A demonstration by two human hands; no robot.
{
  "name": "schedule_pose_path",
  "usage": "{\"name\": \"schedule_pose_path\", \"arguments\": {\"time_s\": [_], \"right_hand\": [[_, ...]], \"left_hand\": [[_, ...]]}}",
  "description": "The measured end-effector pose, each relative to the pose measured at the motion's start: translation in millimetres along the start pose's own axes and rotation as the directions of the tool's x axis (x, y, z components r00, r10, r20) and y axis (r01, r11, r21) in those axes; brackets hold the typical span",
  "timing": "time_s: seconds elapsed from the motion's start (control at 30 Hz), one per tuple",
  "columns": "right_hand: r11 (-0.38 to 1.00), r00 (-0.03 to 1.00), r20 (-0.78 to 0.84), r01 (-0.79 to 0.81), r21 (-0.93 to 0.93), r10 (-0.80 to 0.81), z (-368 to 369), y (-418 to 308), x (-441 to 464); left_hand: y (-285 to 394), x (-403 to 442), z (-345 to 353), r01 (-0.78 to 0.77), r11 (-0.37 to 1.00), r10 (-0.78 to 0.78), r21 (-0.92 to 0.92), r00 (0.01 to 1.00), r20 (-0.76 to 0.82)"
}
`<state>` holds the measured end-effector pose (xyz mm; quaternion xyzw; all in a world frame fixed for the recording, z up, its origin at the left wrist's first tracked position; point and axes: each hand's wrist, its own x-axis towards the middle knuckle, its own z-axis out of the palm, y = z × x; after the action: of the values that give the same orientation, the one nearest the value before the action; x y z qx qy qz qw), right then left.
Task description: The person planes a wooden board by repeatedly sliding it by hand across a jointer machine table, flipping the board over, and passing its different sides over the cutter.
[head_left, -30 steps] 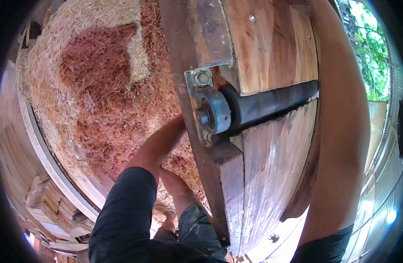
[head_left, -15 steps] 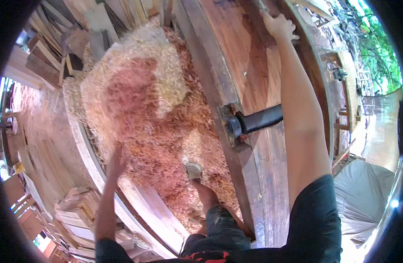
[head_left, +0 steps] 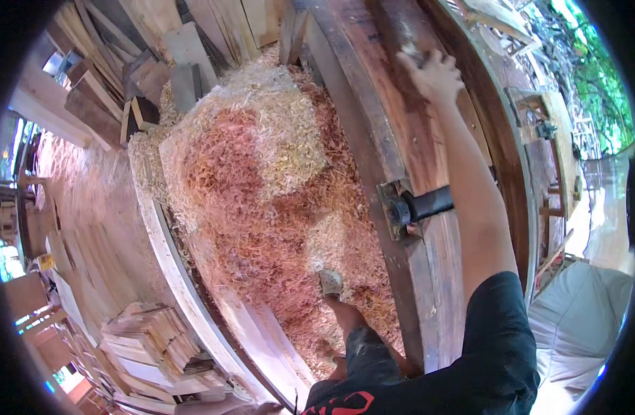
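Note:
My right hand [head_left: 436, 79] is over the reddish wooden top of the machine table [head_left: 428, 149], palm down with fingers apart. Just beyond its fingertips is a small pale, blurred patch, too smeared to make out. A dark roller [head_left: 433, 203] with a metal bearing block [head_left: 400, 209] sits in a gap across the wooden top, partly behind my right forearm. My left hand is out of view.
A large heap of pale and reddish wood shavings [head_left: 227, 159] lies left of the table, with my shoe [head_left: 330, 281] on it. A long pale beam [head_left: 186, 283] edges it. Stacked boards [head_left: 148, 339] stand lower left; a grey cover [head_left: 580, 311] is at right.
The view has swung from a close look at the roller to a wider one. My left arm, earlier over the shavings, has left the view. My right hand has come into view on the wood.

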<state>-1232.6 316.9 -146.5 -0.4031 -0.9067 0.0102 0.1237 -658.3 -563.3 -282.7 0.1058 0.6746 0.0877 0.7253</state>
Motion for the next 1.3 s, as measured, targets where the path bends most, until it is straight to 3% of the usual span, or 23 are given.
{"name": "schedule_pose_path", "arguments": {"time_s": [0.07, 0.1, 0.13, 0.17, 0.2, 0.23, 0.27, 0.33, 0.43, 0.5, 0.57, 0.63, 0.7, 0.8, 0.83, 0.93, 1.03, 1.13, 1.17, 1.2, 1.27, 1.3], "right_hand": [[0.999, 0.987, 0.157, -0.039, 0.014, 0.036, -15.9, -47.1, -11.0], [0.998, 0.986, 0.16, -0.058, 0.02, 0.054, -13.2, -60.2, -9.9], [0.996, 0.984, 0.16, -0.078, 0.032, 0.072, -5.6, -73.6, -7.0], [0.994, 0.983, 0.161, -0.095, 0.045, 0.086, -2.0, -84.8, -9.6], [0.992, 0.977, 0.184, -0.117, 0.055, 0.105, -4.8, -93.3, -16.1], [0.989, 0.972, 0.201, -0.135, 0.063, 0.12, -10.7, -101.5, -21.7], [0.986, 0.968, 0.214, -0.152, 0.068, 0.134, -17.2, -109.2, -26.3], [0.982, 0.973, 0.166, -0.172, 0.079, 0.157, -26.5, -126.3, -59.5], [0.98, 0.98, 0.068, -0.19, 0.059, 0.186, -27.2, -147.1, -130.7], [0.977, 0.966, 0.167, -0.207, 0.053, 0.195, -53.7, -154.8, -187.3], [0.975, 0.925, 0.333, -0.214, 0.067, 0.18, -88.6, -150.1, -251.4], [0.97, 0.893, 0.41, -0.234, 0.068, 0.186, -122.5, -136.2, -315.3], [0.968, 0.838, 0.521, -0.238, 0.078, 0.164, -159.0, -114.9, -372.4], [0.971, 0.878, 0.442, -0.233, 0.059, 0.184, -169.7, -85.1, -456.3], [0.974, 0.892, 0.416, -0.219, 0.059, 0.176, -177.0, -77.0, -479.5], [0.946, 0.906, 0.424, -0.141, 0.293, 0.004, -187.0, -40.6, -534.3], [0.878, 0.904, 0.426, -0.171, 0.448, -0.041, -204.6, -13.6, -556.6], [0.771, 0.896, 0.441, -0.246, 0.587, -0.049, -176.9, 12.6, -575.0], [0.738, 0.903, 0.43, -0.282, 0.613, -0.012, -136.3, 25.2, -586.1], [0.64, 0.812, 0.584, -0.458, 0.617, 0.019, -140.1, 25.7, -584.6], [0.415, 0.529, 0.848, -0.775, 0.477, 0.013, -157.3, 20.6, -574.4], [0.371, 0.471, 0.882, -0.817, 0.442, -0.015, -153.9, 16.7, -572.4]], "left_hand": [[0.9, 6.3, -18.5, -0.123, 0.989, 0.127, 0.085, 0.991, -0.04], [44.6, -19.0, -86.2, 0.055, 0.995, -0.037, 0.078, 0.977, -0.21], [79.2, -22.2, -139.1, 0.062, 0.992, -0.019, 0.107, 0.931, -0.365], [119.0, -36.3, -180.6, -0.097, 0.94, -0.132, -0.328, 0.782, -0.61], [149.2, -49.2, -218.5, -0.198, 0.865, -0.207, -0.46, 0.695, -0.689], [159.4, -52.2, -234.5, -0.486, 0.74, -0.15, -0.464, 0.553, -0.82], [179.8, -69.1, -254.8, -0.547, 0.646, -0.223, -0.532, 0.531, -0.817], [190.7, -83.4, -266.7, -0.651, 0.561, -0.193, -0.511, 0.498, -0.845], [215.1, -77.5, -277.6, -0.689, 0.478, -0.124, -0.545, 0.561, -0.818], [263.3, -81.3, -303.8, -0.724, 0.536, -0.036, -0.434, 0.494, -0.869], [302.0, -66.6, -336.5, -0.832, 0.479, 0.121, -0.279, 0.377, -0.918], [348.1, -66.9, -383.7, -0.811, 0.543, 0.184, -0.218, 0.369, -0.911], [371.5, -39.3, -416.7, -0.794, 0.556, 0.215, -0.246, 0.423, -0.88], [365.4, 62.9, -423.7, -0.679, 0.427, 0.296, -0.597, 0.729, -0.617], [366.8, 54.0, -406.4, -0.679, 0.348, 0.48, -0.646, 0.721, -0.499], [365.4, 4.6, -342.7, -0.468, 0.122, 0.441, -0.875, 0.815, -0.375], [338.9, -19.2, -317.8, -0.554, 0.262, 0.504, -0.79, 0.777, -0.378], [318.2, -67.8, -293.2, -0.636, 0.385, 0.395, -0.669, 0.769, -0.504], [289.7, -19.8, -288.5, -0.725, 0.497, 0.334, -0.476, 0.666, -0.667], [284.8, -44.6, -281.4, -0.689, 0.598, 0.302, -0.409, 0.667, -0.681], [291.0, -160.8, -246.5, -0.559, 0.777, 0.223, -0.289, 0.674, -0.704], [297.6, -207.0, -230.3, -0.331, 0.936, 0.133, -0.123, 0.653, -0.745]]}}
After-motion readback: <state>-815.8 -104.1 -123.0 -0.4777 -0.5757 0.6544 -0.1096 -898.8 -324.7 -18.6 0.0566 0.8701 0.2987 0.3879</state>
